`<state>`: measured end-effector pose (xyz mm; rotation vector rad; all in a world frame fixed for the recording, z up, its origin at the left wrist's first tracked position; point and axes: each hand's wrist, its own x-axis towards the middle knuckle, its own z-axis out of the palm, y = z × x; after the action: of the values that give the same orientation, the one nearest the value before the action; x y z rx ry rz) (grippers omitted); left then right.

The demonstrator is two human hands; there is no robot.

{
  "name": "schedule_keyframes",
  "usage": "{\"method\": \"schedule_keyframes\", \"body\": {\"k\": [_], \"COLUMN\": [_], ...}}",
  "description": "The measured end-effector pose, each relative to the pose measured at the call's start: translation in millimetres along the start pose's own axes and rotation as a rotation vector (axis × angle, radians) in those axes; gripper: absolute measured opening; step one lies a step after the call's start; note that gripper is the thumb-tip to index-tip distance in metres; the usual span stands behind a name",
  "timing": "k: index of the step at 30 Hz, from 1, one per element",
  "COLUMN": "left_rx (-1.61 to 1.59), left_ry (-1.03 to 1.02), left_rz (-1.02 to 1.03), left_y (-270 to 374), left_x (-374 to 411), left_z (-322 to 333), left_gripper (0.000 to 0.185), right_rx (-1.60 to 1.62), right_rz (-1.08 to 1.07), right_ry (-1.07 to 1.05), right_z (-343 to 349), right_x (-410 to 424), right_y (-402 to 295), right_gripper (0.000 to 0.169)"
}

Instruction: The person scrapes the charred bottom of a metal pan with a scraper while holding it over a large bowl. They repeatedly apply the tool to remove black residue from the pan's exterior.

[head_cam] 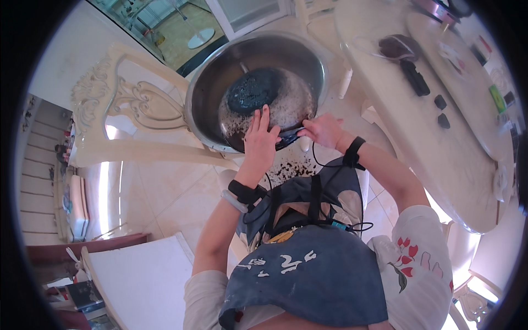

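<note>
A large steel basin (202, 103) stands before me. Tilted inside it is a round metal pan or pot (295, 95), its speckled surface partly covered by a dark, wet patch. My left hand (260, 142) lies over its near edge, fingertips on the speckled surface and fingers slightly apart. At the near right edge, the thumb and fingers of my right hand (324, 131) are closed on something dark at the rim; whether it is a handle or a cloth cannot be told. Dark flakes (295, 169) are scattered below the basin.
A carved cream chair (144, 152) stands at the left. The long pale table (371, 82) at the right bears a dark elongated object (413, 78), small dark pieces (442, 120) and a dark bag-like item (398, 47). A white panel (144, 280) lies lower left; thin cables hang near my wrists.
</note>
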<state>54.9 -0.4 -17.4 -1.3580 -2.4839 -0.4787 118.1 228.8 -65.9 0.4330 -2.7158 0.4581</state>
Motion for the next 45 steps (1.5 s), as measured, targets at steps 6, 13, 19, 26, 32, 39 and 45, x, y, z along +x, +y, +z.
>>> {"method": "schedule_keyframes", "body": {"k": [6,13,19,26,32,39,45], "left_rx": [0.074,-0.046,-0.104,-0.219,-0.153,-0.183,-0.108], "left_ry": [0.026,0.004,0.058,-0.007,0.007,0.009,0.018], "left_rz": [0.03,0.018,-0.004,-0.031,0.036,-0.018,0.03], "left_y": [2,-9,-1,-9,-7,-12,-8], "left_x": [1,0,2,3,0,2,2], "left_z": [3,-7,-2,-13,-17,-17,-14], "left_gripper": [0.022,0.023,0.021,0.023,0.023,0.022,0.021], "right_rx": [-0.03,-0.104,-0.159,-0.113,-0.097,-0.073,-0.085], "right_rz": [0.013,-0.105,-0.155,-0.092,-0.084,-0.06,-0.038], "right_ry": [0.03,0.079,-0.004,0.063,-0.025,0.025,-0.002], "right_z": [13,-4,-25,-21,-14,-20,-17], "right_x": [-3,14,20,17,10,17,13], "right_y": [-1,8,13,2,-6,-2,0], "right_gripper": [0.038,0.039,0.039,0.039,0.038,0.039,0.041]}}
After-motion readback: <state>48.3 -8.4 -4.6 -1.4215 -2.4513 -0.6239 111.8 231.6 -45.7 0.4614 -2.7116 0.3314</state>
